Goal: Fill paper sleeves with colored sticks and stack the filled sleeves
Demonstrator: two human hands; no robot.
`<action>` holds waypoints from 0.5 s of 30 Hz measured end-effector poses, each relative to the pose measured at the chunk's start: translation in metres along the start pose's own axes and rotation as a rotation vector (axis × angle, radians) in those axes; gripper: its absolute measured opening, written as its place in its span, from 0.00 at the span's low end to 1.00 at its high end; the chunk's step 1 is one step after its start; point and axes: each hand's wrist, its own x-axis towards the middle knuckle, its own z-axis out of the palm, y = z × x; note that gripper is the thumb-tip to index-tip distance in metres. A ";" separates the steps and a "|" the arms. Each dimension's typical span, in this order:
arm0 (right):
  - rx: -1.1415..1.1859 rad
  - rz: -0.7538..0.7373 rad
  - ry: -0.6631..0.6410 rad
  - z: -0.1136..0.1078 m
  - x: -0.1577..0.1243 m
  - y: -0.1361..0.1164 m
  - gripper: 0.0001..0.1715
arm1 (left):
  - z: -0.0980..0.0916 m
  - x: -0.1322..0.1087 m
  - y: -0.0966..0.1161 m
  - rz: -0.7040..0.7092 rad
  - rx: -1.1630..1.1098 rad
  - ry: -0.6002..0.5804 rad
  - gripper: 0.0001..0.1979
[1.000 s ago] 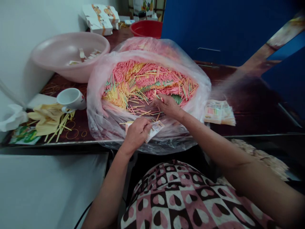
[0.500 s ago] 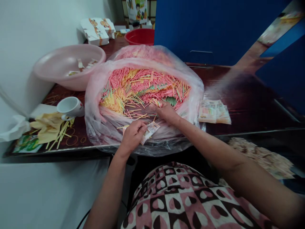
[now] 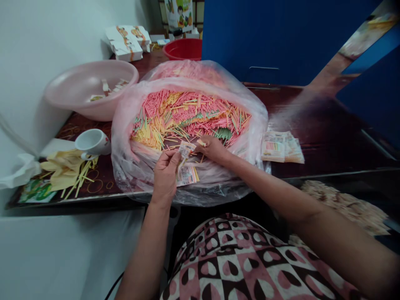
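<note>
My left hand [image 3: 166,171] is closed, pinching a small printed packet [image 3: 186,151] near the front of a large clear plastic bag [image 3: 125,125]. Another printed packet [image 3: 188,176] with yellow sticks at its edge lies just below, by the same hand. My right hand [image 3: 212,148] is closed around a few short coloured sticks whose pale ends [image 3: 201,142] show at the fingertips, close to the packet. Inside the open bag is a heap of thin pink, yellow and green sticks [image 3: 193,110].
Left of the bag stand a pink basin [image 3: 90,83] with small packets in it, a white cup [image 3: 93,142], a yellow cloth-like wrapper [image 3: 64,166] and loose yellow sticks [image 3: 79,177]. Printed packets [image 3: 281,146] lie at the right. A red basin [image 3: 184,49] and blue panel [image 3: 265,37] are behind.
My left hand has turned upward and lifted a packet toward my right hand. Another packet now shows below it. My right hand has shifted slightly, with sticks still in its fingers.
</note>
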 end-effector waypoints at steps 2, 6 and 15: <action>-0.077 0.005 -0.010 0.002 0.000 0.005 0.28 | 0.002 0.000 0.001 -0.026 -0.024 0.009 0.19; 0.055 0.050 0.057 -0.008 -0.002 -0.004 0.32 | 0.005 -0.002 0.003 -0.044 -0.030 -0.021 0.19; 0.280 0.044 0.125 -0.032 -0.021 -0.058 0.34 | 0.009 0.005 -0.006 0.070 0.104 -0.047 0.15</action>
